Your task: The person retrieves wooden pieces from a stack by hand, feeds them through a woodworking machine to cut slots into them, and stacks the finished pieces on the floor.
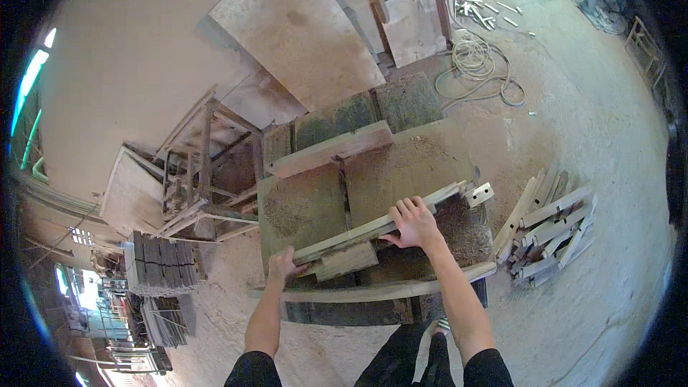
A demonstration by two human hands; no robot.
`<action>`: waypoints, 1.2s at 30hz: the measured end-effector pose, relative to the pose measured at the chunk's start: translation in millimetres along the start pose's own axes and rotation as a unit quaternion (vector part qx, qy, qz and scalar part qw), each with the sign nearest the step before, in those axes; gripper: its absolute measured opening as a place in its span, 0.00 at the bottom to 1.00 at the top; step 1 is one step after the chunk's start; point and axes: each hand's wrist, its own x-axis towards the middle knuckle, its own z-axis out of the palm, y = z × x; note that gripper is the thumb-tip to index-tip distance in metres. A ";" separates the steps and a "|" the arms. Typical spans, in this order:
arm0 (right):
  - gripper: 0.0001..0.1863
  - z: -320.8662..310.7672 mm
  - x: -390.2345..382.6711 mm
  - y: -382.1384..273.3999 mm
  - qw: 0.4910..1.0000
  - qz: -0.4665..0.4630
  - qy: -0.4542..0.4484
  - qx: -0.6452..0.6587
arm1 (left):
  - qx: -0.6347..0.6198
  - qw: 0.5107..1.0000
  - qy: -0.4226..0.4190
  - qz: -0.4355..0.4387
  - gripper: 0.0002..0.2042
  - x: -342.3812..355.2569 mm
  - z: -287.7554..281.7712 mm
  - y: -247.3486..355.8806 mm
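Right hand (414,223) on wooden strip (351,234)

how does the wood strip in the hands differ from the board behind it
The strip looks slimmer, the board broader. Left hand and right hand grip the strip; neither touches the board. The strip is nearer, the board farther off. Both slant up rightward in view.

bare forearms (459,297) well apart, left hand (284,263) and right hand (414,222) in curled grips
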 end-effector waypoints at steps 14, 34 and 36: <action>0.34 12.0 -9.3 1.2 1.000 -0.008 0.025 -0.012 | 0.000 0.989 -0.121 -0.084 0.48 -1.7 8.4 3.4; 0.34 16.5 -19.5 -5.0 0.999 -0.019 0.042 -0.027 | 0.029 0.996 -0.059 -0.053 0.39 -8.8 2.6 19.4; 0.34 16.8 -19.8 -4.7 0.998 -0.020 0.047 -0.027 | 0.017 0.998 -0.038 -0.050 0.38 -9.0 1.6 21.0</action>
